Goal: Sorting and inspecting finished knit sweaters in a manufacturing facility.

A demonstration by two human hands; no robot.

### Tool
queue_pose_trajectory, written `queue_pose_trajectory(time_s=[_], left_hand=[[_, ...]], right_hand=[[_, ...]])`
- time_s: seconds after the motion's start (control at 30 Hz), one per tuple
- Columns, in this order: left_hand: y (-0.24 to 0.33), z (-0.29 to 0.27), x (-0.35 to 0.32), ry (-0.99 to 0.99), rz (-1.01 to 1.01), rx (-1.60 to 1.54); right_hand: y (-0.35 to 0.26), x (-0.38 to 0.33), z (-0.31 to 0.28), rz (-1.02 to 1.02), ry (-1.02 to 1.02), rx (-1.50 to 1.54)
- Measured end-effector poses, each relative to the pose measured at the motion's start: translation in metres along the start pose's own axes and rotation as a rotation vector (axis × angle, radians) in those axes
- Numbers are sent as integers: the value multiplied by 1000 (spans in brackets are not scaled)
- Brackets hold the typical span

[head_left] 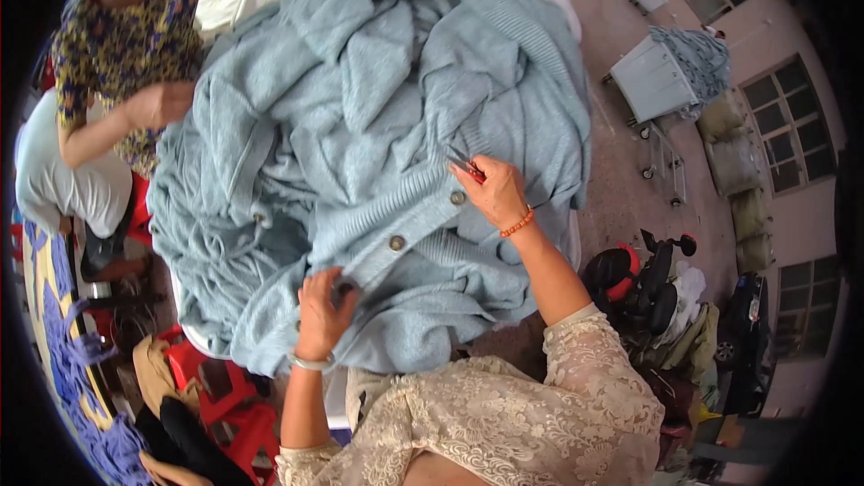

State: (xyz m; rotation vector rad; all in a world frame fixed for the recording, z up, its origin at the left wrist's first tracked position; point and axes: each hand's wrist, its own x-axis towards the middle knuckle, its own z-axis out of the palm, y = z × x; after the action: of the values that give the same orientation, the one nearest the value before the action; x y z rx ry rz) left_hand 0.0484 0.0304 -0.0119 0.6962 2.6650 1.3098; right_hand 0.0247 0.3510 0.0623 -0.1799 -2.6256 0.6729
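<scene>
A heap of pale blue knitted cardigans (378,126) fills the middle of the table. At about five o'clock from the heap's centre, the right hand (497,193) pinches small red-handled snips (466,165) between closed fingers, blades resting on the ribbed button band (409,229). At seven o'clock, the left hand (319,306) grips the knit's lower edge, fingers curled tight. A co-worker's hand (160,104) tugs the pile at nine o'clock. Judging from this, a sudden pull from that side could drag the wool under the blades and nick a stitch.
</scene>
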Motion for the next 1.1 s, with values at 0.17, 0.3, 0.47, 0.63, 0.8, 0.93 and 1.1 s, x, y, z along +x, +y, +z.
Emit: queue_pose_trajectory(time_s=[0.17,0.3,0.47,0.63,0.8,0.93,1.1], left_hand=[[-17,9,-32,-35,-4,368],[-18,-12,-60,105,-51,404],[-16,-28,-101,230,-89,240],[-17,2,-161,192,-276,160],[-4,34,-153,206,-245,133],[-7,50,-146,256,-296,184],[-21,49,-151,231,-235,248]], right_hand=[[16,38,-38,-49,99,133],[36,129,-57,-290,169,-51],[75,186,-50,-553,323,-517],[-32,45,-21,-240,-439,207],[-73,-105,-2,-284,-930,54],[-48,-142,15,-305,-862,67],[-57,-132,13,-254,-735,46]])
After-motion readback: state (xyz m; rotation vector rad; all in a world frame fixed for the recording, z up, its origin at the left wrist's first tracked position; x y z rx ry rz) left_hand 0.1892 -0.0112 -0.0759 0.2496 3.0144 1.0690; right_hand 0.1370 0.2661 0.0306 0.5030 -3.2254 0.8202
